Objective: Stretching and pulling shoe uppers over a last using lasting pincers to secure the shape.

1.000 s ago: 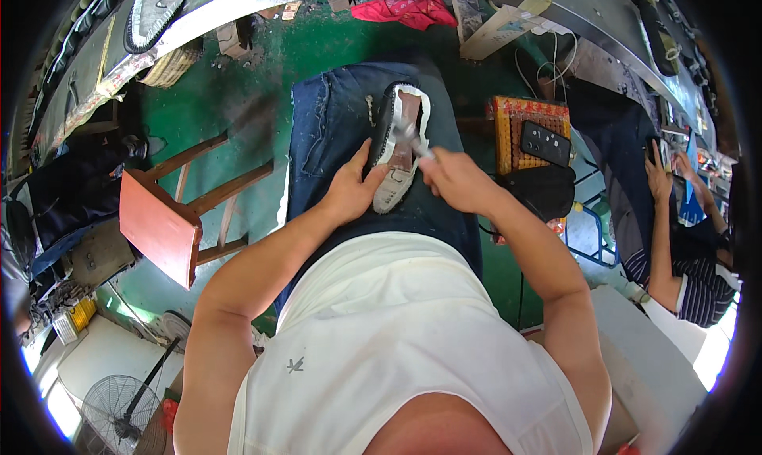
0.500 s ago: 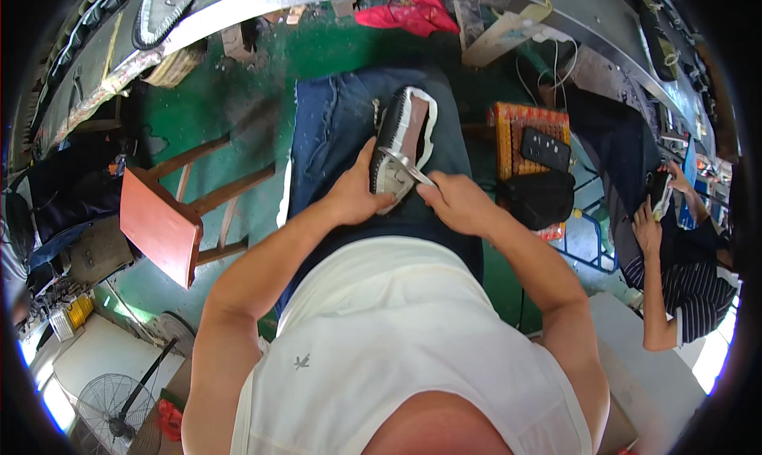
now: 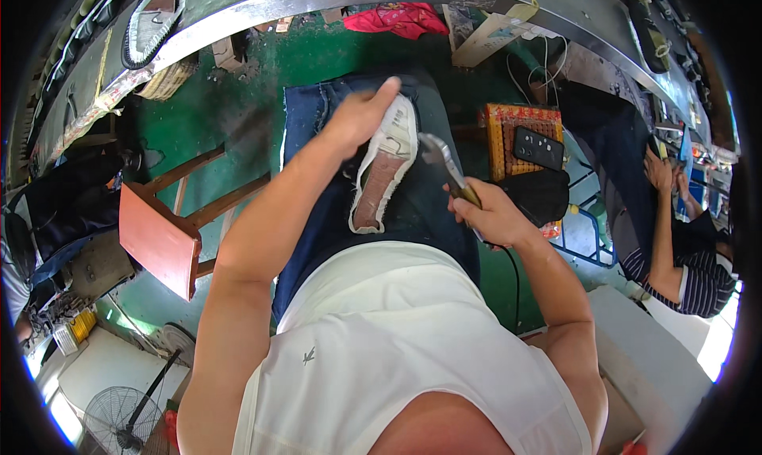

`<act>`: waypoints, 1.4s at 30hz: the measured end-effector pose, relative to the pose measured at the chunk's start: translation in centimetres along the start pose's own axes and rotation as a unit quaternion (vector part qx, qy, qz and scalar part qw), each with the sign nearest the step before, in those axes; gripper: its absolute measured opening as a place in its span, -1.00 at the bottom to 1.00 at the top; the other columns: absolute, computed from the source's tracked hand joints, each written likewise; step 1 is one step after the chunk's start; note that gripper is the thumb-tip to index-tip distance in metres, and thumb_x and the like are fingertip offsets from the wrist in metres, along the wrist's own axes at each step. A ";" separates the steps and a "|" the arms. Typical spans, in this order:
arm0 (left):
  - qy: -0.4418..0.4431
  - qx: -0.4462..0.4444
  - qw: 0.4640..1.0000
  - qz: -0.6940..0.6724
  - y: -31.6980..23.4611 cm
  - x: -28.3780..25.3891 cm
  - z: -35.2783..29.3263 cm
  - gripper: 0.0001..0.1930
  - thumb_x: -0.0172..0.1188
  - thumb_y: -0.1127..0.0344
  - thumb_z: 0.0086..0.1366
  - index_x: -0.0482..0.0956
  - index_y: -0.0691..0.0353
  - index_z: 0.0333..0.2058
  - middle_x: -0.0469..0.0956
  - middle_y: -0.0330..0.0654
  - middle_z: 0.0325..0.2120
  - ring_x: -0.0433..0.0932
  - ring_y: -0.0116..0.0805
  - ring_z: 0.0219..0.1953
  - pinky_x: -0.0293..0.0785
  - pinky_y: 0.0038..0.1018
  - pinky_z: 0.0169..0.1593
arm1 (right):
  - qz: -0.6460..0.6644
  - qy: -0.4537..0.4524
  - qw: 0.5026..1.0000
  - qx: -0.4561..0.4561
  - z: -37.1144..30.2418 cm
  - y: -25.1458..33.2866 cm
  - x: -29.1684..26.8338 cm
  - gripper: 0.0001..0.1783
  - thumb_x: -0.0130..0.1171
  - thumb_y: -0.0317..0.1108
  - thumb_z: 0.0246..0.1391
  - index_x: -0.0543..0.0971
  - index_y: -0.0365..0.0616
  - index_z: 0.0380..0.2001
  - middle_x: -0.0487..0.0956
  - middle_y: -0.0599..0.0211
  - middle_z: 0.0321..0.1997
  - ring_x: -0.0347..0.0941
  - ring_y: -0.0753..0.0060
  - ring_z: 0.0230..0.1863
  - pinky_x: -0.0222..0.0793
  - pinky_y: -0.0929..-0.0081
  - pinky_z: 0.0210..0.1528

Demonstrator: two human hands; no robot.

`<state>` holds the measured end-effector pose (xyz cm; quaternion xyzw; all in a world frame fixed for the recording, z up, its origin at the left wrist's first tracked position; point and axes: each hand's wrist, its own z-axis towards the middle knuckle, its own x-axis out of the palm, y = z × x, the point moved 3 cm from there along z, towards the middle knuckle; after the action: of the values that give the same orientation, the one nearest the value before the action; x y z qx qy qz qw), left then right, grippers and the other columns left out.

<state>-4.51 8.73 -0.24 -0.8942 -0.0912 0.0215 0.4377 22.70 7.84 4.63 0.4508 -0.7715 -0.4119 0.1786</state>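
An unfinished shoe lies sole side up across my lap. Its pale forefoot part points away from me, a brown strip runs toward the heel end, and ragged white edging rings it. My left hand is at the shoe's far left edge, its tip reaching past the toe. That hand is smeared by motion and most of its fingers are hidden, so its grip is unclear. To the right of the shoe, my right hand is closed around a metal tool with a curved head and a brownish handle. The tool's head is apart from the shoe.
A metal-edged workbench curves across the far side, bearing another unfinished shoe. A reddish stool stands left. At right, a woven seat holds a black phone-like device and a dark pouch. A co-worker sits beyond.
The shoe has been turned end for end, its pale part now far from me. My left hand has moved to its far end. My right hand has drawn the tool right, off the shoe.
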 end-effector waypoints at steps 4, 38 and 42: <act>-0.011 0.104 0.993 0.058 7.4 1.0 -2.0 -0.42 -0.22 -0.04 0.57 0.45 0.35 0.22 0.51 0.07 0.15 0.43 -0.16 0.21 0.27 -0.36 0.30 | -0.150 0.081 0.985 0.019 0.0 2.5 -0.7 -0.58 0.14 -0.34 0.23 0.45 -0.27 0.12 0.53 0.32 -0.35 0.46 0.54 -0.32 0.42 0.51 -0.24; -0.054 0.197 0.947 0.249 9.8 2.4 -3.9 -0.15 0.15 0.27 0.40 -0.18 0.16 0.50 0.17 0.19 0.34 0.19 0.05 0.37 0.10 -0.30 0.40 | 0.000 0.128 0.975 0.181 5.5 1.6 -1.2 -0.72 0.16 -0.33 0.28 0.56 -0.33 -0.08 0.62 0.21 -0.32 0.60 0.36 -0.32 0.52 0.42 -0.30; -0.062 0.270 0.933 0.228 9.3 2.3 -3.3 -0.19 0.11 0.29 0.41 -0.15 0.14 0.49 0.21 0.25 0.27 0.30 0.16 0.28 0.25 -0.30 0.33 | 0.008 0.040 0.998 0.038 6.6 -1.5 2.3 -0.79 0.11 -0.31 0.31 0.54 -0.26 -0.29 0.59 0.37 -0.40 0.54 0.57 -0.44 0.43 0.57 -0.38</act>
<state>-0.49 1.00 -5.43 -0.7358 0.0973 0.1998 0.6397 18.07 8.66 -0.76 0.4673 -0.7825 -0.3623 0.1953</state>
